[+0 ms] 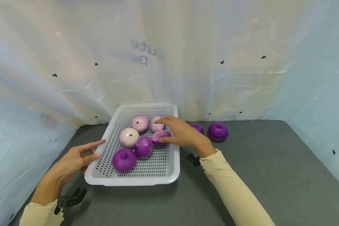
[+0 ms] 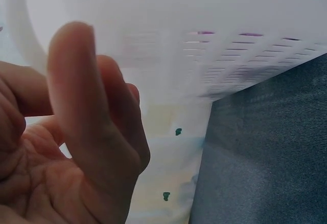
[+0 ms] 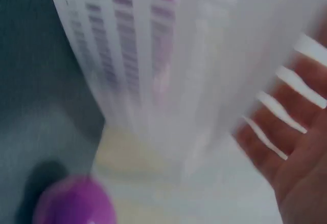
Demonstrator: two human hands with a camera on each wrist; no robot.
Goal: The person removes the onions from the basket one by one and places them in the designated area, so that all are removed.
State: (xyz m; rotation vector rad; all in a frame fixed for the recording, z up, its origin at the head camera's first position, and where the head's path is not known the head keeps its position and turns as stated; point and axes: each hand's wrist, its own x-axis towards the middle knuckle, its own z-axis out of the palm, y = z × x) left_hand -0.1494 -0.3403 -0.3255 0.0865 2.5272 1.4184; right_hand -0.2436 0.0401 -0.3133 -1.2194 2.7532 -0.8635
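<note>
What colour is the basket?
The basket is white, seen best in the head view.

A white plastic basket with slotted walls and floor stands open side up, its left rim touched by the left hand; six glossy onions lie inside, grouped loosely. A whitish onion and a pale pink onion each show a dark spot on top; a second pink onion and a mauve onion sit partly under the right hand, contact unclear; two deep purple onions lie nearest the front; two more purple onions rest outside, right of the basket.
</note>
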